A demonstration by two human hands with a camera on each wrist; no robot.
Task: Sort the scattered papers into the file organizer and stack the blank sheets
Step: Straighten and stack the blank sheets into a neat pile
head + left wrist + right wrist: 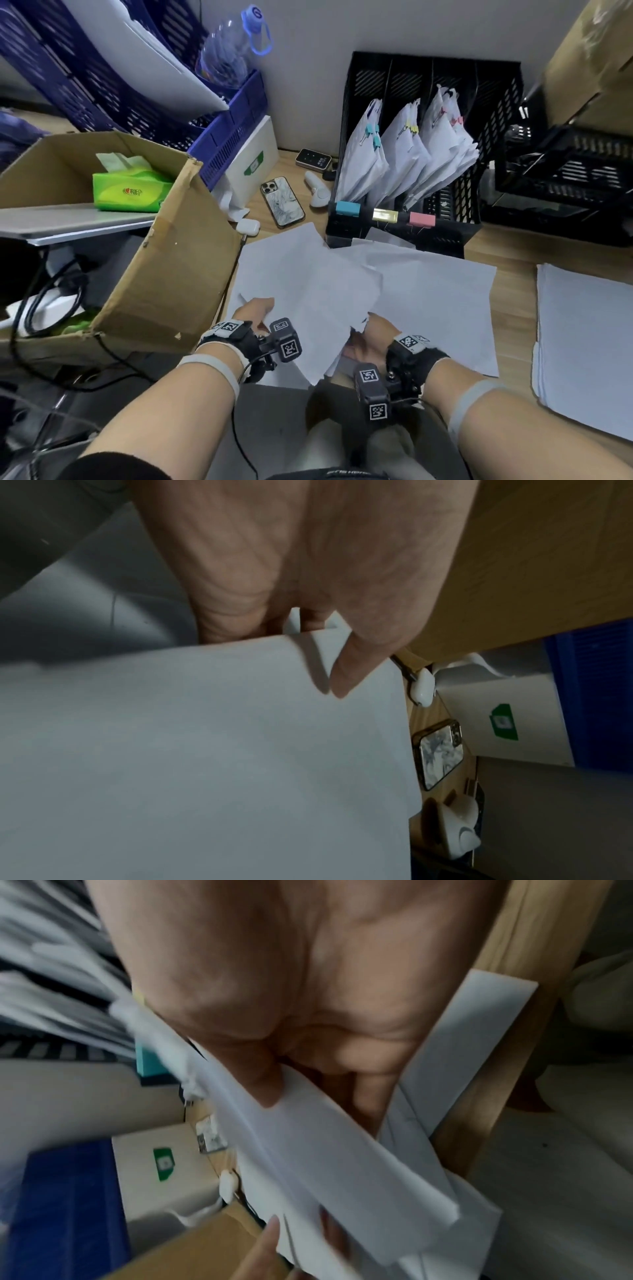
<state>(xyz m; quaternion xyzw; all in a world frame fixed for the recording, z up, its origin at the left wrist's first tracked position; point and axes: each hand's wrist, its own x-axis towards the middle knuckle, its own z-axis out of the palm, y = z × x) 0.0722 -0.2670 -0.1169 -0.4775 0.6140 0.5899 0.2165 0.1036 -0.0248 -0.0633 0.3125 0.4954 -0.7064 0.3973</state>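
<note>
Several loose white sheets [308, 284] lie fanned over the desk's near edge. My left hand [255, 313] pinches the near-left corner of the top sheets [205, 750], thumb on top, fingers underneath. My right hand [370, 337] grips the near edge of the same bundle [342, 1164] between thumb and fingers. More sheets [435, 301] lie flat under them to the right. The black file organizer [411, 144] stands behind, with clipped bundles in three slots, tagged by blue, yellow and pink clips. A neat stack of blank sheets [582, 342] lies at the right.
An open cardboard box [164, 267] with a green tissue pack stands close on the left. A phone [282, 202], an earbud case [247, 226] and a white box [251, 164] lie behind the papers. Blue trays [102, 78] and a water bottle stand at back left, black trays [565, 178] at right.
</note>
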